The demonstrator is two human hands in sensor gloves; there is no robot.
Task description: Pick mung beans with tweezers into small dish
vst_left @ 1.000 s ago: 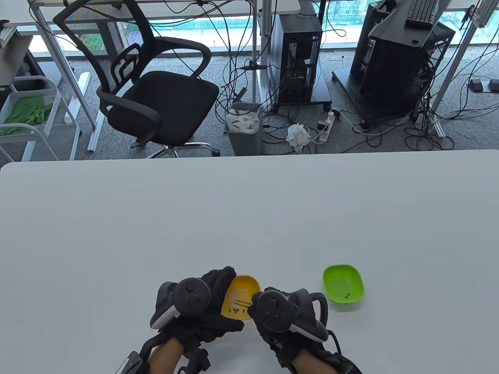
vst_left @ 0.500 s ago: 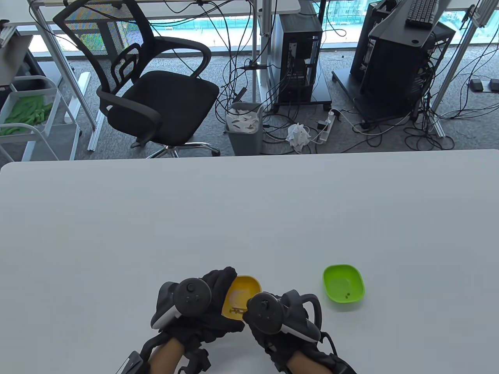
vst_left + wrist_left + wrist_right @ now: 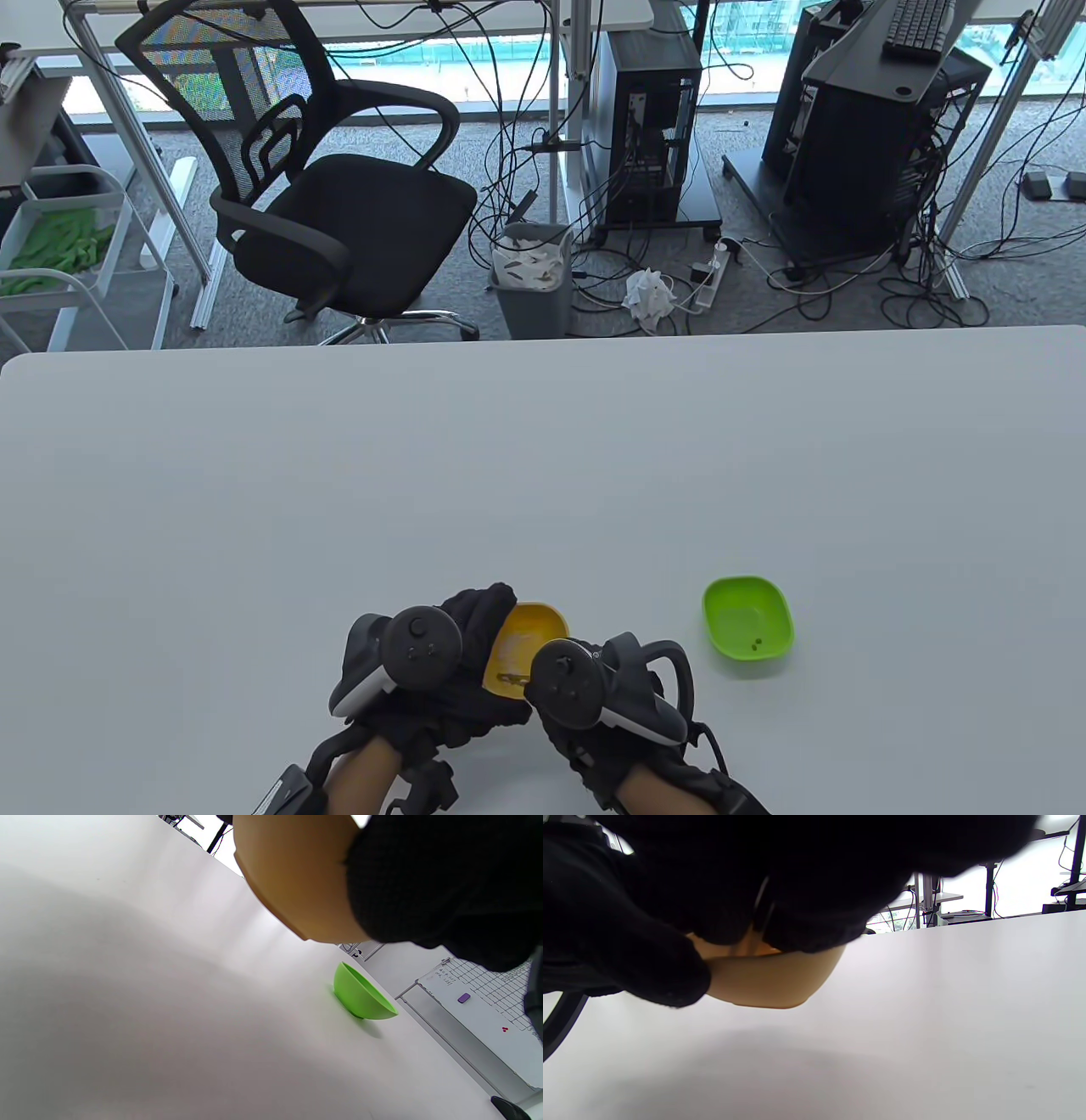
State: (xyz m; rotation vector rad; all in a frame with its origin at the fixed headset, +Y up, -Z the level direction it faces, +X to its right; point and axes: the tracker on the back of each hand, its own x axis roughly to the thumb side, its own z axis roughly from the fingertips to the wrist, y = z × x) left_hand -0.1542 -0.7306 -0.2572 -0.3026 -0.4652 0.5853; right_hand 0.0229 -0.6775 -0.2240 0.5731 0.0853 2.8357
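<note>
A yellow bowl (image 3: 534,632) is held lifted and tilted above the table by my left hand (image 3: 458,671), which grips its left side; its underside shows in the left wrist view (image 3: 292,878) and the right wrist view (image 3: 772,980). Mung beans (image 3: 509,677) lie in its lower part. My right hand (image 3: 594,688) holds metal tweezers (image 3: 519,677) with their tips in the yellow bowl among the beans. A small green dish (image 3: 747,628) stands on the table to the right, with a few beans (image 3: 755,643) in it; it also shows in the left wrist view (image 3: 360,995).
The white table (image 3: 543,475) stretches far behind the bowls. Its far edge is at mid-frame; beyond it are an office chair (image 3: 322,195), a bin (image 3: 533,276) and cables on the floor.
My right hand has shifted left and slightly down, bringing the tweezers deeper into the yellow bowl. The left hand, yellow bowl and green dish stay where they were.
</note>
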